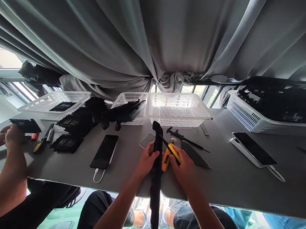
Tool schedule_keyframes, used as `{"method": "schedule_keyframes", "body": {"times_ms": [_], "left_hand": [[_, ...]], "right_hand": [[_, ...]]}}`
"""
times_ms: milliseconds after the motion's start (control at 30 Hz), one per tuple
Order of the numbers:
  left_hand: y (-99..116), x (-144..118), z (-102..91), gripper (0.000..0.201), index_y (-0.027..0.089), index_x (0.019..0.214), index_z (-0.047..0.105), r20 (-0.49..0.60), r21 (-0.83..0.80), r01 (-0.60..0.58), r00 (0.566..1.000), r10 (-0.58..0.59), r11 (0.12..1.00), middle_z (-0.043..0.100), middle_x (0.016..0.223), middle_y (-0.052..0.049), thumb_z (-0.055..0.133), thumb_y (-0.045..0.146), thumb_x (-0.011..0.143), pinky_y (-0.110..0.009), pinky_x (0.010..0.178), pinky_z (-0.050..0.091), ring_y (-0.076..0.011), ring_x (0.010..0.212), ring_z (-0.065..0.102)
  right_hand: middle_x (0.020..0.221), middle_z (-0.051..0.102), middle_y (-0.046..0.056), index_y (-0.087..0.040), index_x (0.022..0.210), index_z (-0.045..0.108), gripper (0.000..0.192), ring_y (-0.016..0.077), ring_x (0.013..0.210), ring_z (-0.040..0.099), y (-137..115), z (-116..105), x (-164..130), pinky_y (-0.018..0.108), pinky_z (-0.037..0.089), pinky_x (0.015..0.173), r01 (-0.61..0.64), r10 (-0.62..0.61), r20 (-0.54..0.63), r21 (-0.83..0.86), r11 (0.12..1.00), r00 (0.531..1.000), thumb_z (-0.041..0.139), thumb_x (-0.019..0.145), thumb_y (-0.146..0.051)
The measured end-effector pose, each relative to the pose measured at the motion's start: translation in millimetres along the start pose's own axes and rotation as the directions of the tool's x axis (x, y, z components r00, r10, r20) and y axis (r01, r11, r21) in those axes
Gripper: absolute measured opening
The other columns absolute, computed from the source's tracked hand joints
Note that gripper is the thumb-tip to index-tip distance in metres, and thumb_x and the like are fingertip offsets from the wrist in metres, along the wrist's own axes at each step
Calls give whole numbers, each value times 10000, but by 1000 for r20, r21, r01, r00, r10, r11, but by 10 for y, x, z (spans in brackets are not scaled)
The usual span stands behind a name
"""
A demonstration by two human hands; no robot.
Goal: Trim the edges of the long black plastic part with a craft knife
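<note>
Left hand (146,161) is wrapped around a long black plastic strip (157,173), which stands near upright on the grey table (230,181) with its lower end hanging past the edge. Right hand (184,167) is clenched on a yellow utility knife (168,156), touching the strip just right of the left grip. Beyond both: black calipers (185,139), white basket (179,110). Left of the grip: phone (104,151).

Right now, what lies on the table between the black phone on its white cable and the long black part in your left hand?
A small clear rectangular plate, flat on the grey table between the phone and the black part that the left hand grips, in the head view.
</note>
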State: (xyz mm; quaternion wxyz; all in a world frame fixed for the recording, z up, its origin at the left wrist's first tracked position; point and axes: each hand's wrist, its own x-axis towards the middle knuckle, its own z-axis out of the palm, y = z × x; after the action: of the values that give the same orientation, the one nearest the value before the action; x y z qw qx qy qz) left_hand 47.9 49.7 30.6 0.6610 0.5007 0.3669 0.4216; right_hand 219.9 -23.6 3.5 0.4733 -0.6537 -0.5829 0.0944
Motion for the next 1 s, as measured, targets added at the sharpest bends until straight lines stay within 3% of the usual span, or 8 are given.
{"method": "schedule_keyframes", "body": {"times_ms": [100, 267, 600, 1000], "left_hand": [[-38, 25, -11, 529, 210, 1272, 627, 22, -18, -18, 1000, 18, 1000, 799, 940, -67, 852, 401, 832, -392, 868, 594, -262, 930, 764], [-74, 35, -26, 528, 215, 1284, 625, 43, -49, -35, 998, 37, 998, 806, 987, -72, 863, 409, 854, -413, 901, 588, -257, 943, 766], [-74, 31, -19, 528, 212, 1290, 630, 57, -68, -36, 998, 39, 997, 815, 1052, -85, 875, 407, 864, -420, 948, 591, -254, 965, 781], [1, 16, 7, 554, 195, 1254, 641, 33, -70, -31, 999, 33, 997, 823, 1023, -98, 898, 450, 834, -405, 912, 604, -267, 974, 788]], "right_hand": [[1482, 701, 101, -273, 1543, 600, 460, 275, 1368, 673, -11, 7, -7, 455, 558, 1128, 54, -55, 41, 21, 998, 998, 467, 1131, -429], [1335, 753, 77, -327, 1586, 578, 468, 249, 1225, 737, -4, 5, -19, 399, 606, 1017, 83, -82, 105, -1, 997, 991, 420, 1152, -405], [1197, 760, 89, -292, 1606, 568, 499, 231, 1054, 759, 24, 33, -27, 338, 618, 872, 72, -67, 125, -35, 997, 990, 394, 1157, -422], [1237, 761, 103, -287, 1607, 575, 512, 239, 1061, 761, -12, 5, -19, 355, 620, 894, 69, -67, 114, -7, 998, 991, 393, 1152, -435]]}}
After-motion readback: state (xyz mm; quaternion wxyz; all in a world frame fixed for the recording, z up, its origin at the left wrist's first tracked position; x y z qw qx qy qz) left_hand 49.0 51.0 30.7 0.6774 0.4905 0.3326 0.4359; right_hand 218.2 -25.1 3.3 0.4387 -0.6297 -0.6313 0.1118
